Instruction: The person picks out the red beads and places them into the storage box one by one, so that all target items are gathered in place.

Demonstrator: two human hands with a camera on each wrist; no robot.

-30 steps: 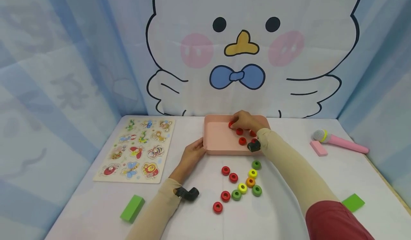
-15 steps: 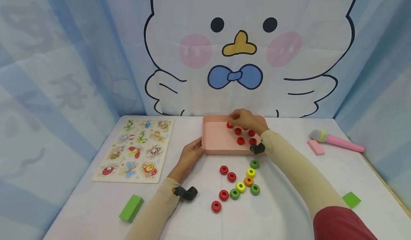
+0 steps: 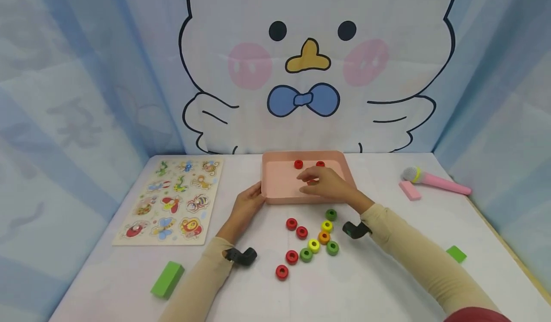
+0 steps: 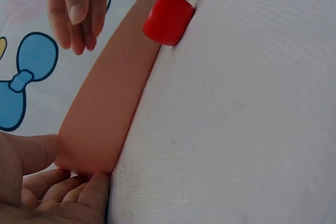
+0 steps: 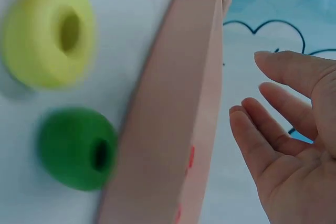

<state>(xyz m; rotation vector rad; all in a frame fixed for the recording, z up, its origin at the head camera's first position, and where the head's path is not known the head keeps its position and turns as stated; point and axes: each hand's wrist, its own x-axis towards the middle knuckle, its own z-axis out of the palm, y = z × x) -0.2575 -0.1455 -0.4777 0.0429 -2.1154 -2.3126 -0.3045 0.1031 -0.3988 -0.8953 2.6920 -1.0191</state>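
A pink tray [image 3: 284, 199] stands at the middle back of the table with two red rings [image 3: 298, 164] showing near its far wall. My right hand [image 3: 307, 181] hovers over the tray, fingers relaxed and holding nothing; its open palm [image 5: 294, 150] shows beside the tray wall [image 5: 168, 129]. My left hand [image 3: 254, 198] grips the tray's front left corner, thumb [image 4: 26, 153] on the tray wall [image 4: 105, 108]. In front of the tray lie several loose rings: red [image 3: 291, 224], green [image 3: 331, 214], yellow [image 3: 326, 226] and orange [image 3: 324, 237].
A wooden insect puzzle board [image 3: 170, 200] lies at the left. A green block [image 3: 167, 279] sits front left, another green block [image 3: 456, 253] front right. A pink toy microphone [image 3: 435, 181] and a pink block [image 3: 410, 190] lie at the right. A cloth backdrop closes the back.
My right hand has drawn back from the tray's far side toward its near edge, fingers now spread and empty. The left hand stays on the tray's corner.
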